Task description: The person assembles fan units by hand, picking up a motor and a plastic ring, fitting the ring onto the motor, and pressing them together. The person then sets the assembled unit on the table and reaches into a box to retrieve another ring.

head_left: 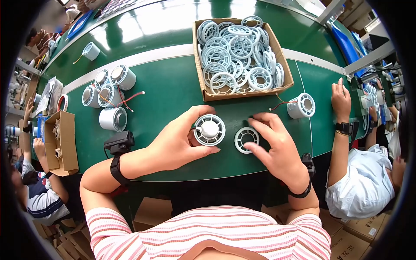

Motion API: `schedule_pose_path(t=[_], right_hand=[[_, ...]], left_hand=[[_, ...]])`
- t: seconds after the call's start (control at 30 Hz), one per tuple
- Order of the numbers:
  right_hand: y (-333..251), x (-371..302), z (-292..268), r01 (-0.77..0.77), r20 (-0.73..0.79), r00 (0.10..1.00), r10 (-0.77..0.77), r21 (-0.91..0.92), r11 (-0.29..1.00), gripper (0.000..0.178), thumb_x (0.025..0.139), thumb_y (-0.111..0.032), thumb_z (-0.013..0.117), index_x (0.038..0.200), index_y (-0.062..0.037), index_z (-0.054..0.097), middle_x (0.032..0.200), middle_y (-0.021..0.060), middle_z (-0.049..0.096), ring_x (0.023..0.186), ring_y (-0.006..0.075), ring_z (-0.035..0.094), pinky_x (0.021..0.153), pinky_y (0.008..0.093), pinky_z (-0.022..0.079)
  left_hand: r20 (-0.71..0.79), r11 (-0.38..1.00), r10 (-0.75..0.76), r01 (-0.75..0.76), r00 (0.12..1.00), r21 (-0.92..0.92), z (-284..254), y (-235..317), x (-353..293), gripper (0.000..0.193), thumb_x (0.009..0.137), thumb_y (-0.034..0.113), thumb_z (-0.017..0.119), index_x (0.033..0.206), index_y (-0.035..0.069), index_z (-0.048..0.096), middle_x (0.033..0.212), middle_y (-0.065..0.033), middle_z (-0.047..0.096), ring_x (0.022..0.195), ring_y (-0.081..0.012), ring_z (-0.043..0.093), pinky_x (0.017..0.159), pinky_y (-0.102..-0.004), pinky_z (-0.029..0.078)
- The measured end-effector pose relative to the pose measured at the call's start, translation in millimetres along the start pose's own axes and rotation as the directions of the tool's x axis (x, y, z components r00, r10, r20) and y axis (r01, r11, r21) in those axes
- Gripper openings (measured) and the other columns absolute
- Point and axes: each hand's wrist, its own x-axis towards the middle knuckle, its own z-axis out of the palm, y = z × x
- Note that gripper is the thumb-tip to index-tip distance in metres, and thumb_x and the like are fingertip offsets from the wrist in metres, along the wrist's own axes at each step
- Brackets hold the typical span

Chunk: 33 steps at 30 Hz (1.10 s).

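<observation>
The left hand [173, 143] gripped a white round part with a spoked face [209, 130], thumb curled below and fingers behind its far side. That face was turned up toward the camera: a smooth, bright white dome bulged at its centre, and a pale outer rim circled it, joined by short spokes with dark gaps between them. The part was held just above the front of the green work table [169, 82]; its sides were mostly hidden.

Close to its right lay a flat pale ring with an open middle [238, 140], its band cut by small evenly spaced slots. The right hand [279, 149] was over it, fingers spread near its upper edge and thumb overlapping its lower side; whether they pinched it, I could not tell.

Behind both hands stood an open brown cardboard box [198, 69], heaped with similar pale blue-white rings [261, 78]. A white cylinder with a spoked end [302, 106] lay right of the box, and five white cylinders [124, 78] were grouped at left.
</observation>
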Motion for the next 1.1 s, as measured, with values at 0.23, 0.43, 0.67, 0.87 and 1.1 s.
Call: schedule_pose_path(t=[0.23,0.43,0.67,0.87,1.1], right_hand=[[11.5,-20.4,14.5,0.084,0.032,0.996,-0.087,0.075,0.994,0.057,0.076,-0.003,0.083,0.130,-0.0017,0.064,0.129,0.0182,0.061,0.119,0.0330,0.061,0.100,0.0389,0.051],[-24.7,-2.6,20.1,0.162,-0.138,0.982,-0.127,0.284,0.945,0.071,0.074,0.001,0.083,0.140,-0.0012,0.055,0.131,0.0184,0.062,0.120,0.0316,0.063,0.101,0.0383,0.051],[-38.7,12.8,39.6,0.226,-0.101,0.973,-0.206,0.272,0.936,0.074,0.076,0.002,0.083,0.143,-0.0014,0.052,0.131,0.0180,0.063,0.121,0.0297,0.063,0.103,0.0386,0.051],[-34.8,12.8,36.2,0.177,-0.055,0.984,-0.168,0.325,0.929,0.068,0.075,0.001,0.084,0.136,-0.0009,0.054,0.131,0.0185,0.063,0.121,0.0303,0.063,0.104,0.0396,0.050],[-30.4,16.8,32.8,0.174,-0.015,0.983,-0.181,0.374,0.911,0.061,0.074,0.001,0.083,0.129,-0.0018,0.055,0.130,0.0188,0.064,0.122,0.0314,0.063,0.105,0.0399,0.050]], left_hand=[[0.222,0.899,-0.213,0.280,0.952,-0.337,-5.8,8.2,1.9,0.071,0.091,-0.008,0.070,0.153,0.004,0.038,0.137,-0.0066,0.055,0.121,-0.0134,0.061,0.099,-0.0297,0.058],[0.267,0.867,-0.160,0.264,0.950,-0.423,4.0,-1.1,-0.6,0.071,0.091,-0.011,0.067,0.154,0.004,0.037,0.139,-0.0068,0.054,0.125,-0.0140,0.059,0.100,-0.0301,0.057],[0.149,0.869,-0.091,0.152,0.985,-0.471,11.3,-11.9,-6.2,0.067,0.092,-0.002,0.071,0.152,0.006,0.043,0.136,-0.0081,0.057,0.112,-0.0126,0.064,0.092,-0.0269,0.058],[0.163,0.887,-0.101,0.163,0.981,-0.431,7.6,-12.2,-7.2,0.065,0.092,-0.001,0.073,0.151,0.006,0.047,0.138,-0.0078,0.054,0.119,-0.0145,0.061,0.093,-0.0279,0.058],[0.188,0.900,-0.031,0.110,0.982,-0.422,5.0,-16.8,-2.7,0.066,0.091,-0.001,0.075,0.151,0.007,0.048,0.140,-0.0082,0.051,0.121,-0.0162,0.060,0.095,-0.0291,0.058]])
